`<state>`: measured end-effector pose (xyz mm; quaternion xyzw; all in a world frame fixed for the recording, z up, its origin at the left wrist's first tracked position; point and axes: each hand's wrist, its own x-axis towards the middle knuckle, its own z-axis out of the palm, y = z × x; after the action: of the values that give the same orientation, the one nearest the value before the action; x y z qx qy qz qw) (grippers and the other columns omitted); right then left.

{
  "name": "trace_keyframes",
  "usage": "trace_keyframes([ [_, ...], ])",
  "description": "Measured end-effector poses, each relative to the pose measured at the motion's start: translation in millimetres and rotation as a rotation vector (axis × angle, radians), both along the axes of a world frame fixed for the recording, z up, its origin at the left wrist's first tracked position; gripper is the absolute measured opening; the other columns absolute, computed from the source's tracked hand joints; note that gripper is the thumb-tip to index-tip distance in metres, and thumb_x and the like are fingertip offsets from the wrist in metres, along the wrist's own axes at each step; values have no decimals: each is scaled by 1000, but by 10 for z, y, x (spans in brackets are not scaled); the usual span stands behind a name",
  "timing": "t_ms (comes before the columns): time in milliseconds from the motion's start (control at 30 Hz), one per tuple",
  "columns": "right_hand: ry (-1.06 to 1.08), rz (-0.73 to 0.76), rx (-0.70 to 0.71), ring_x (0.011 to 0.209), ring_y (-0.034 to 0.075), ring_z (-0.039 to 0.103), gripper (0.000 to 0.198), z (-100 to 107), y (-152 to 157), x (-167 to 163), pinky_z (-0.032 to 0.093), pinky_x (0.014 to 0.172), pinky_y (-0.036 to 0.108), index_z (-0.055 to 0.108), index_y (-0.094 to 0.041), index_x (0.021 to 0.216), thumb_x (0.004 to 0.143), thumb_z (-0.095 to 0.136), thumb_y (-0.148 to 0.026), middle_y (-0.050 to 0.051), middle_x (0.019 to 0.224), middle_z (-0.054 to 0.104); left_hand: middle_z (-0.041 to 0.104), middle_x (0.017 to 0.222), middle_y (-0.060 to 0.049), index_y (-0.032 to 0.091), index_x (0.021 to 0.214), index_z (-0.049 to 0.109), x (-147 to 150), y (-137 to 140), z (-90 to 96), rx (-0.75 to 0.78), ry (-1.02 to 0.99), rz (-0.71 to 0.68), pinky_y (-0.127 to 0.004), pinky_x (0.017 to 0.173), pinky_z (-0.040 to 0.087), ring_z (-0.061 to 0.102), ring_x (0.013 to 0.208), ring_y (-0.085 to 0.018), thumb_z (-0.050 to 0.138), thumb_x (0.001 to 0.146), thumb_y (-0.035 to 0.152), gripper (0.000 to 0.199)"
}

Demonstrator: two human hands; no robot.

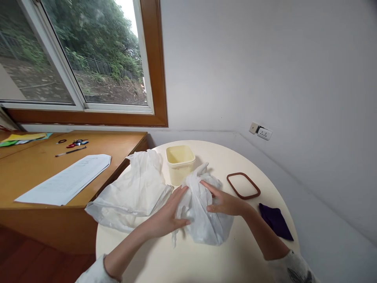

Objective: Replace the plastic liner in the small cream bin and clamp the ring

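A bunched white plastic bag [203, 212] rests on the round table, its gathered top twisted upward. On its left side, my left hand [169, 214] holds it with the thumb low and the fingers curved along the plastic. My right hand [225, 200] grips the bag from the other side, fingers near the twisted top and thumb against the front. Folds of plastic hide some fingertips. What the bag contains, if anything, cannot be made out. Just behind it stands a pale yellow square tub [180, 169] without a lid. Left of my hands lies another crumpled white plastic bag [135, 188].
On the round cream table [235, 251], a brown rounded-square ring [257, 191] and a folded dark purple cloth [276, 221] lie to the right. A wooden desk [123, 143] adjoins at left, with paper sheets [67, 179], a pen [70, 151] and keys [77, 144]. A wall stands behind.
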<state>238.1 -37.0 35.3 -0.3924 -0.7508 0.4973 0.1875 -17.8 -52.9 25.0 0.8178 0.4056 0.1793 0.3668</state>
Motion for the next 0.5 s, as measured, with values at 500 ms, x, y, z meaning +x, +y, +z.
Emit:
trace_keyframes([
  [500, -181, -231, -23, 130, 23, 25, 63, -247, -182, 9, 21, 105, 43, 13, -31, 140, 85, 37, -50, 2, 145, 23, 27, 143, -5, 28, 139, 15, 10, 34, -129, -41, 6, 48, -40, 102, 30, 29, 128, -24, 47, 81, 26, 66],
])
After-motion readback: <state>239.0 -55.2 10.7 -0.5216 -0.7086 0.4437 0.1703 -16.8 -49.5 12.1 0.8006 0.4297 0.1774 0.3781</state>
